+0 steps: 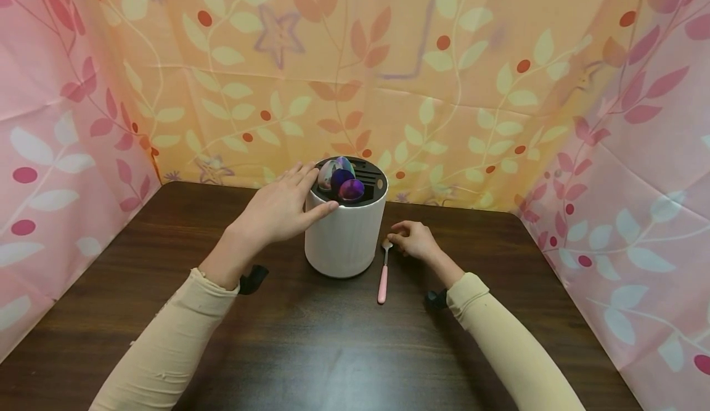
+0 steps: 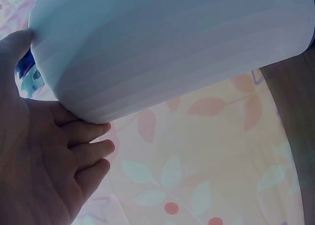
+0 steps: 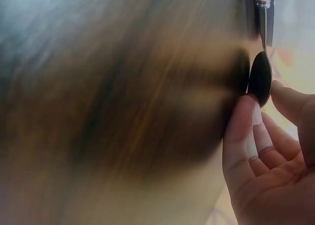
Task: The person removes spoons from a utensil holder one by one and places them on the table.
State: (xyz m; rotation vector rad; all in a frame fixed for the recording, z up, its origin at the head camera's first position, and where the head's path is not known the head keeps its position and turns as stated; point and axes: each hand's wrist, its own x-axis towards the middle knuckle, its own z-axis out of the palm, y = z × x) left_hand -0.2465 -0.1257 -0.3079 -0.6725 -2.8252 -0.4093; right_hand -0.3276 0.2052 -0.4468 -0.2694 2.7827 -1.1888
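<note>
My left hand (image 1: 277,207) rests against the upper left rim of a white cylindrical utensil holder (image 1: 344,241), its thumb along the front edge and its fingers reaching round the back. Several shiny purple and rainbow-tinted oval heads (image 1: 351,190) rise from the holder's black slotted top. To the right of the holder is a spoon (image 1: 383,281) with a pink handle pointing toward me. The right hand (image 1: 415,240) pinches the far end of its bowl. In the right wrist view, thumb and finger sit on either side of the bowl (image 3: 261,77).
A dark wooden table (image 1: 310,349) carries everything. Leaf-patterned cloth walls (image 1: 333,109) stand behind it and along both sides. Each wrist wears a black strap (image 1: 253,280).
</note>
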